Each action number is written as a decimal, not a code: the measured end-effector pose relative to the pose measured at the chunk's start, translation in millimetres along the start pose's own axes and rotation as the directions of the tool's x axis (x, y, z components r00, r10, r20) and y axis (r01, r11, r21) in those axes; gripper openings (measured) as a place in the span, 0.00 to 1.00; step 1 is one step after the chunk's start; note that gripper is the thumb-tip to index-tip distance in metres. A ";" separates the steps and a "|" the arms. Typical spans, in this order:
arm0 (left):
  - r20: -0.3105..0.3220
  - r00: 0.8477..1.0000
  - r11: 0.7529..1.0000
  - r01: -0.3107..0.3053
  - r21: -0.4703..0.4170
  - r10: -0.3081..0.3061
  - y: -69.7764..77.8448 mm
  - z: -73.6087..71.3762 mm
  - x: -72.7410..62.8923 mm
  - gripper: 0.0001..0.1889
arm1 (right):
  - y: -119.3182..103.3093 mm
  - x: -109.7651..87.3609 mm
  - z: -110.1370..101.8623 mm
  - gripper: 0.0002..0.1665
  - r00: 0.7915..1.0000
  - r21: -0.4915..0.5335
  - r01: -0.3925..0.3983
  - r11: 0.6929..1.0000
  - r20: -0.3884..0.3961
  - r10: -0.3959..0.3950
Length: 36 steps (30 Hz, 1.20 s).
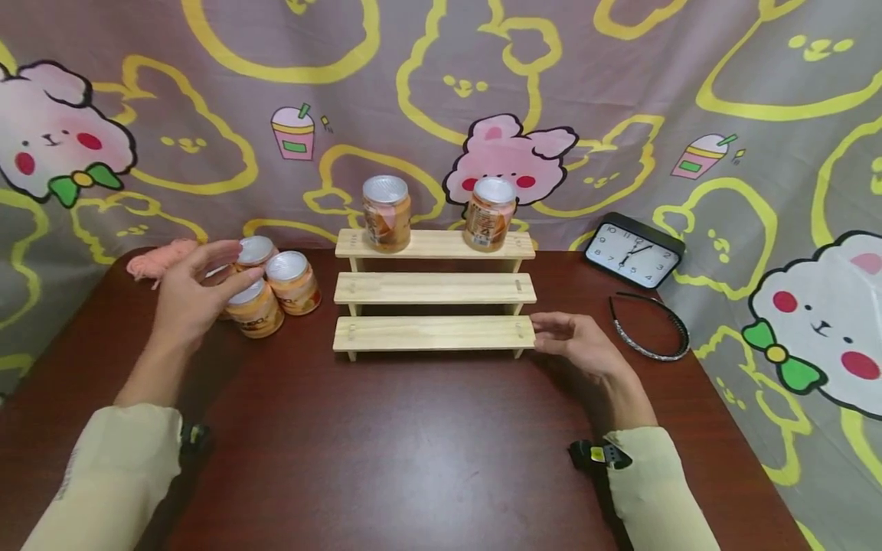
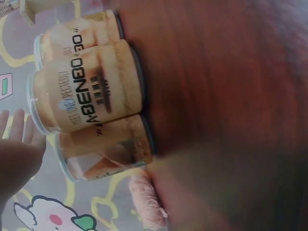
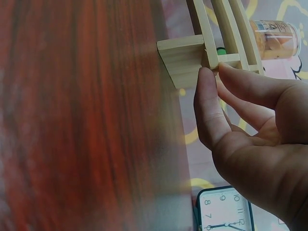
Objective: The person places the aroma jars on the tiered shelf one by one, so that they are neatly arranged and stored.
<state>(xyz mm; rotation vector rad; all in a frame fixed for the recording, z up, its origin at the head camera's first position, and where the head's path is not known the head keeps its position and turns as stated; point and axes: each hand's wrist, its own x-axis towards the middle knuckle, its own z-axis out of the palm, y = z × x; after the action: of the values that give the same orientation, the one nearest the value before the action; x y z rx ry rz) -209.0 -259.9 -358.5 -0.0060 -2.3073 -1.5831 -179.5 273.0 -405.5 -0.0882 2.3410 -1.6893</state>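
On the left, a cluster of jars with silvery lids and orange labels [image 1: 295, 287] stands upright on the table. My left hand [image 1: 193, 287] is over the cluster, thumb and fingers spread apart, and covers part of it. Large printed letters face out on the nearest jar [image 2: 91, 91] in the left wrist view. A three-step wooden rack [image 1: 434, 334] occupies the middle. Its top step bears two similar jars, one at left [image 1: 387, 218] and one at right [image 1: 491, 218]. My right hand [image 1: 579, 344] pinches the right end of the lowest step between thumb and fingertips.
Behind the jar cluster lies a pink yarn-like bundle [image 1: 161, 259]. A black-framed clock [image 1: 634, 251] leans at the back right, with a headband [image 1: 651, 344] in front of it. A patterned curtain [image 1: 386, 99] closes off the table's back.
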 end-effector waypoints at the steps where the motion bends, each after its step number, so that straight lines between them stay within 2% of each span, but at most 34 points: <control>1: 0.003 1.000 1.000 0.001 0.008 -0.001 -1.8 -0.8 -0.8 0.27 | 0.0 0.1 0.1 0.30 1.000 0.004 0.000 1.000 0.002 0.000; 11: 0.020 0.999 1.000 -0.025 0.016 0.025 -15.2 -4.3 -2.1 0.26 | -1.0 -0.5 -1.9 0.30 1.000 -0.001 -0.009 1.000 -0.011 0.009; 14: 0.049 0.999 0.999 -0.022 0.034 0.020 -16.8 -5.7 -2.6 0.27 | -1.4 -0.6 -2.1 0.30 1.000 -0.009 -0.010 1.000 -0.007 0.010; 16: 0.079 0.997 0.996 -0.023 0.084 0.017 -17.1 -8.1 -3.0 0.28 | -1.4 -0.8 -2.1 0.30 1.000 -0.012 -0.013 1.000 -0.001 0.013; 18: 0.111 0.994 0.985 -0.028 0.171 0.009 -17.8 -10.7 -3.4 0.30 | -1.5 -0.8 -1.7 0.30 1.000 -0.014 -0.015 1.000 0.004 0.015; 21: 0.137 0.990 0.953 -0.053 0.297 0.012 -19.6 -13.4 -6.1 0.31 | -1.4 -0.6 -1.3 0.30 1.000 -0.006 -0.019 1.000 0.008 0.019; 24: 0.147 0.988 0.924 -0.092 0.371 0.039 -20.6 -13.6 -7.9 0.33 | -1.0 0.1 -1.3 0.30 1.000 0.004 -0.018 1.000 0.010 0.018; 29: 0.187 0.980 0.899 -0.139 0.416 0.065 -19.1 -14.6 -7.4 0.36 | -0.2 0.9 -1.3 0.30 1.000 0.010 -0.019 1.000 0.011 0.019; 36: 0.270 0.963 0.908 -0.138 0.395 0.029 -19.5 -16.2 -4.1 0.38 | -1.8 -0.9 -0.3 0.30 1.000 0.005 -0.014 1.000 0.004 0.014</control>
<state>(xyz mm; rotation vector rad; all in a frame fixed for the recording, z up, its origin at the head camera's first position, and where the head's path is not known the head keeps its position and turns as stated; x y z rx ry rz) -204.4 -281.2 -372.1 -0.2200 -2.7609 -1.0793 -178.9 272.9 -403.5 -0.0734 2.3287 -1.6873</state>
